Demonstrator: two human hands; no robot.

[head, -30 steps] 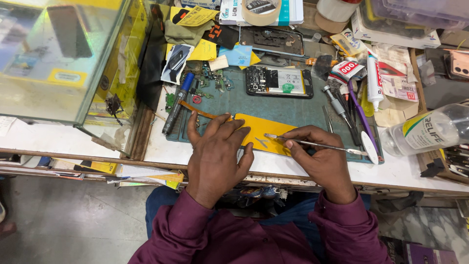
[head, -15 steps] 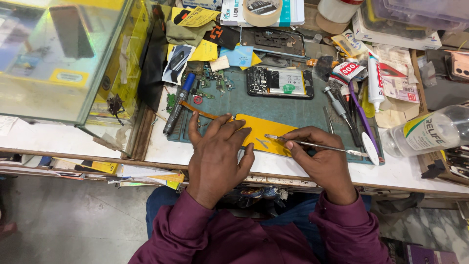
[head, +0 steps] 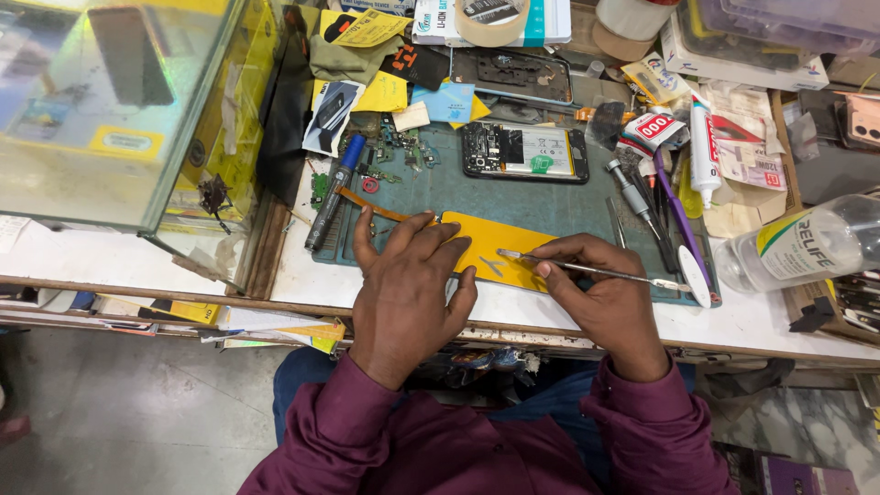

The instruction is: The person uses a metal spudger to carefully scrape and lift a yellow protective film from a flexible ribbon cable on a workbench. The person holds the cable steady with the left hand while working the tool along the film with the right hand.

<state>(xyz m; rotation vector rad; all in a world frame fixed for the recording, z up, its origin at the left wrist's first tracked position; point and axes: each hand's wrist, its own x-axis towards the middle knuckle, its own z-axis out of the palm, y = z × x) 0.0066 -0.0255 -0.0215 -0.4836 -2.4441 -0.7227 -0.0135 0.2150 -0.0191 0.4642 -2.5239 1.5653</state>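
A flat yellow panel (head: 500, 243) lies on a green work mat (head: 550, 206) near the bench's front edge. My left hand (head: 403, 280) rests flat on the panel's left part, fingers spread. My right hand (head: 600, 298) grips a thin metal pry tool (head: 596, 271); its tip touches the panel's right part. An orange flex strip (head: 371, 206) runs out from under my left fingers. An opened phone (head: 524, 151) with its insides showing lies farther back on the mat.
A blue-capped marker (head: 332, 194) lies left of the mat. Screwdrivers (head: 634, 203), a purple tool (head: 680, 220), a white glue tube (head: 703, 156) and a clear plastic bottle (head: 807, 243) crowd the right. A glass case (head: 119, 110) stands at left. Tape roll (head: 488, 20) and boxes sit behind.
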